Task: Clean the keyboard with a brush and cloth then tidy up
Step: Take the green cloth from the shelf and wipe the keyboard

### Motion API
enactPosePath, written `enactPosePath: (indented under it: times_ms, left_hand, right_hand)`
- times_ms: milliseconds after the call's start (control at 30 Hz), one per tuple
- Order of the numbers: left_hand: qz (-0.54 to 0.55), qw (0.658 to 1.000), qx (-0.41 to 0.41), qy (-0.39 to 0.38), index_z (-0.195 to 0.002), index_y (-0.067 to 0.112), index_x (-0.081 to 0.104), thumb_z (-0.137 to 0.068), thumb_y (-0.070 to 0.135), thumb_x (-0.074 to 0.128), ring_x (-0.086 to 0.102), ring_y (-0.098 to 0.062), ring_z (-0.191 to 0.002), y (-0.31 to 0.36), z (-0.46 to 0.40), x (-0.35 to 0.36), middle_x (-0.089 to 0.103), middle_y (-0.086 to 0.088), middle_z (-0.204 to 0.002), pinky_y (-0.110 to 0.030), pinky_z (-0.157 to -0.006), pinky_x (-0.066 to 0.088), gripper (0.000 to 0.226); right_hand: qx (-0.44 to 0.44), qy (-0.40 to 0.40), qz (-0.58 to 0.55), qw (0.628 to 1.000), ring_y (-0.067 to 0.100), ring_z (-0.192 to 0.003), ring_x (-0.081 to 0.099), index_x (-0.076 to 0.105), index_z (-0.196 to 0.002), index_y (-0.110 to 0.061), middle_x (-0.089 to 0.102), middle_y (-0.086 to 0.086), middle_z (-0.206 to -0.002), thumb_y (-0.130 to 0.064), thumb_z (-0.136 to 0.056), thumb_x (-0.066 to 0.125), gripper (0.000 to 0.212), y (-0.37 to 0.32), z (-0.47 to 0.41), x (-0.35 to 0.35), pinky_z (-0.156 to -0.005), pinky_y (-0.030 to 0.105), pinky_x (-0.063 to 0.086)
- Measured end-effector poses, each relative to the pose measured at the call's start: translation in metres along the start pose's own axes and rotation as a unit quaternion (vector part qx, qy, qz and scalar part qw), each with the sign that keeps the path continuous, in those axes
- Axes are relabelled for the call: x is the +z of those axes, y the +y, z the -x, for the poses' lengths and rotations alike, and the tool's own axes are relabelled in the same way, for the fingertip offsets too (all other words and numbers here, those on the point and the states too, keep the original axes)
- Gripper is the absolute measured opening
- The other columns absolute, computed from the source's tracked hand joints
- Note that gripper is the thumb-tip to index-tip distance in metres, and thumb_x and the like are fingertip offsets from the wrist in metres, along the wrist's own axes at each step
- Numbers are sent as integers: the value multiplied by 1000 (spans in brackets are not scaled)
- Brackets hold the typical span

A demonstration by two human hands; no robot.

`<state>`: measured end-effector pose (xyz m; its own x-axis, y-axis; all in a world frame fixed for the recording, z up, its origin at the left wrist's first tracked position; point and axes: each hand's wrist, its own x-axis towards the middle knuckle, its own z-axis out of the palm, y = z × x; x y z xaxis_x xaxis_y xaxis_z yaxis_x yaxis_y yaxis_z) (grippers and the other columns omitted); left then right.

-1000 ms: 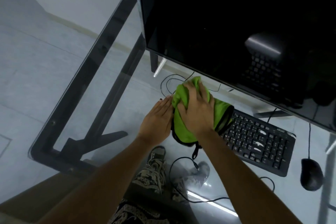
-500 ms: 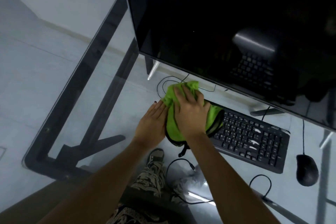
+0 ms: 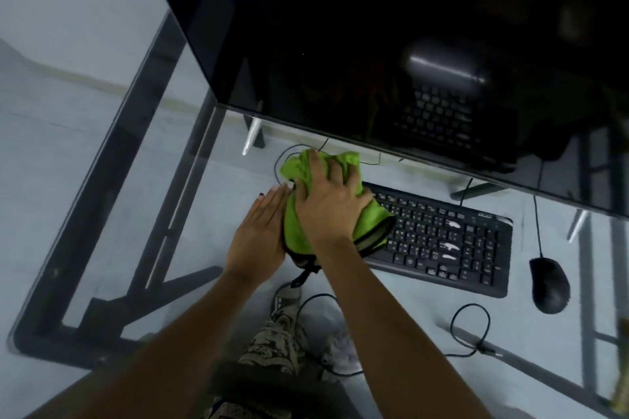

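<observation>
A black keyboard (image 3: 442, 238) lies on the glass desk under the monitor. Its left end is covered by a bright green cloth (image 3: 295, 231) with a dark hem. My right hand (image 3: 328, 204) presses flat on top of the cloth, fingers spread and bunching the fabric toward the monitor. My left hand (image 3: 260, 231) rests flat, fingers together, against the keyboard's left edge beside the cloth. No brush is in view.
A large dark monitor (image 3: 391, 44) hangs over the keyboard's far side. A black mouse (image 3: 548, 284) lies right of the keyboard, its cable looping near the desk's front. The glass desk's edge (image 3: 112, 180) and dark frame run along the left. My patterned trouser leg shows below the glass.
My right hand has slid the green cloth a little toward the monitor on the keyboard's left end. The left hand stays against the keyboard's left edge.
</observation>
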<state>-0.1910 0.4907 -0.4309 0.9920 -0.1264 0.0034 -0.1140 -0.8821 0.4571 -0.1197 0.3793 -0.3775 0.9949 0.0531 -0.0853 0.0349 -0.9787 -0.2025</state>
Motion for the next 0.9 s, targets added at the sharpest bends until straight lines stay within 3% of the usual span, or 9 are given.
enactPosePath:
  times_ms: [100,267,333,500,700,900]
  left_hand:
    - [5,1000,-10,11,-145,1,32,-102,26,21,27,-21,-143,3,0,-1,36,-13,-151,-38,-118,22,51]
    - [3,1000,-9,15,-146,2,30,-101,25,24,24,-20,-144,5,-2,0,34,-13,-152,-39,-118,23,50]
    - [6,1000,-9,15,-145,1,31,-102,24,24,25,-21,-144,5,-1,0,35,-14,-151,-39,-118,22,50]
    - [7,1000,-6,8,-145,2,34,-103,28,18,27,-20,-143,3,-2,0,38,-13,-150,-37,-118,21,52]
    - [-22,998,-57,7,-150,10,26,-102,45,19,12,-20,-148,-2,25,-4,20,-6,-158,-46,-120,6,60]
    - [-56,995,-87,11,-151,15,24,-102,49,15,8,-17,-148,-1,35,-4,17,-2,-159,-44,-119,6,60]
  right_hand:
    - [22,31,24,999,38,-122,50,43,-139,-32,61,8,-129,-35,-88,55,52,57,4,-14,-91,62,40]
    - [136,68,11,988,43,-126,44,48,-139,-25,61,13,-131,-36,-92,55,49,124,11,-24,-92,65,40]
    - [112,75,20,991,42,-123,48,48,-138,-25,63,12,-128,-39,-92,51,48,100,9,-18,-91,63,42]
    - [-72,52,21,996,38,-121,51,43,-140,-27,61,7,-131,-39,-88,55,55,33,8,-4,-85,53,44]
    - [-78,5,-24,997,38,-125,45,48,-136,-28,55,4,-137,-38,-90,59,49,48,-1,-8,-87,54,40]
    - [-142,71,10,987,40,-123,47,57,-133,-28,56,4,-139,-40,-91,57,43,51,21,-4,-84,53,46]
